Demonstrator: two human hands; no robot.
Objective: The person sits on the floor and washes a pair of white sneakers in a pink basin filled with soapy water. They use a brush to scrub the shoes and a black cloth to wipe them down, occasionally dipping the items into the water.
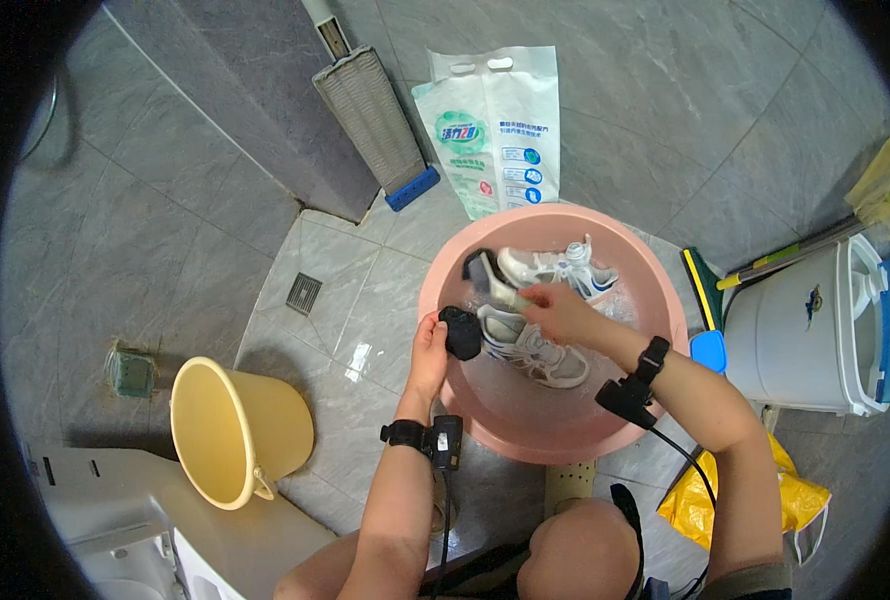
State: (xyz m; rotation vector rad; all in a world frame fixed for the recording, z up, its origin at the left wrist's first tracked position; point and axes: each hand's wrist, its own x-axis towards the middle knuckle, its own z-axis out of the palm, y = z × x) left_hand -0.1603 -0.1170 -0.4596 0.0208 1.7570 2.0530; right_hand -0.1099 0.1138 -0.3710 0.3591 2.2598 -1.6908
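My left hand point(428, 352) grips a small black item point(461, 334), perhaps a folded insole, at the left rim of a pink plastic basin point(456, 409). In my right hand point(561, 311) is the pale handle of a brush point(499, 289), held over the basin's left part. Water stands in the basin. One white sneaker point(535, 266) lies in it on the far side. Nearer to me, a second white sneaker point(535, 349) with laces lies partly below my right hand. Another dark item point(469, 264) shows behind the brush head; its kind is unclear.
A white detergent bag point(490, 135) and a flat mop point(373, 124) lean behind the basin. On the left are a yellow bucket point(280, 424) and a floor drain point(304, 293). At right stand a squeegee point(704, 289) and a white bin-like container point(790, 330), near a yellow bag point(797, 499).
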